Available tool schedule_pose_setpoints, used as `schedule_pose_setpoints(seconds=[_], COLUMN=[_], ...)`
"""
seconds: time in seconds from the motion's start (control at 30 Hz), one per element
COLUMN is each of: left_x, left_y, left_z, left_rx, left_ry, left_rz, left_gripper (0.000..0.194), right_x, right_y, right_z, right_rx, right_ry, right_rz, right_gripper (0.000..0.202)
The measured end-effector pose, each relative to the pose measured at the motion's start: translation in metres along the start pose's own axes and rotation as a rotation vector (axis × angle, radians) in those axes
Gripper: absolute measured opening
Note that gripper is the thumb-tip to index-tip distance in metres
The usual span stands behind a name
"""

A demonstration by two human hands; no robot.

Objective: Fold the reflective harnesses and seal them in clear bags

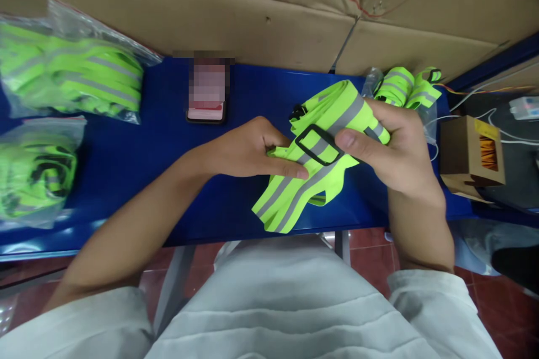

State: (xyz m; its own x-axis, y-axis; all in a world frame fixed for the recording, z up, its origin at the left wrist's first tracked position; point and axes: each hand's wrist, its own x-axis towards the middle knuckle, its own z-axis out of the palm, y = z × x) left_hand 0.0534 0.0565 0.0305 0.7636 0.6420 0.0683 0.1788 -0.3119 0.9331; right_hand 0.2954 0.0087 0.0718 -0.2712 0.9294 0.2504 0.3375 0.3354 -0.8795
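Both my hands hold a neon-yellow reflective strap (290, 196) with grey stripes, partly rolled, above the blue table. My left hand (256, 151) pinches it from the left, thumb underneath the fold and a finger lying across the front; part of the grip is hidden. Around the rolled end on the right wraps my right hand (391, 151), its thumb beside a black rectangular buckle (319, 145). The loose ends of the strap hang down toward the table's front edge. Another small black fitting (298, 112) shows at the roll's upper left.
Clear bags of similar straps (96, 76) (37, 174) lie at the left. A phone (206, 92) rests at the back. Rolled straps (396, 87), a small cardboard box (467, 151) and white cables are at the right. Cardboard (252, 22) lines the table's back.
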Motion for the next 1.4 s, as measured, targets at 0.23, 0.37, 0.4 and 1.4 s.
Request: schedule_pose_setpoints(seconds=[0.23, 0.37, 0.4, 1.4], left_x=[0.0, 0.001, 0.0, -0.04], left_y=[0.0, -0.01, -0.011, -0.036], left_z=[0.01, 0.024, 0.031, 0.072], left_rx=[-0.152, -0.448, -0.511, -0.557], left_ry=[-0.117, -0.133, -0.095, -0.076], left_rz=[-0.06, -0.262, -0.303, -0.263], left_gripper=[0.027, 0.037, 0.039, 0.03], right_x=[0.003, 0.001, 0.0, -0.019], right_y=[0.003, 0.001, 0.001, 0.056], right_z=[0.005, 0.008, 0.009, 0.043], right_rx=[0.007, -0.02, -0.035, 0.775], right_ry=[0.002, 0.008, 0.008, -0.249], right_rz=[0.011, 0.0, 0.003, 0.755], right_gripper=[0.025, 0.024, 0.024, 0.046])
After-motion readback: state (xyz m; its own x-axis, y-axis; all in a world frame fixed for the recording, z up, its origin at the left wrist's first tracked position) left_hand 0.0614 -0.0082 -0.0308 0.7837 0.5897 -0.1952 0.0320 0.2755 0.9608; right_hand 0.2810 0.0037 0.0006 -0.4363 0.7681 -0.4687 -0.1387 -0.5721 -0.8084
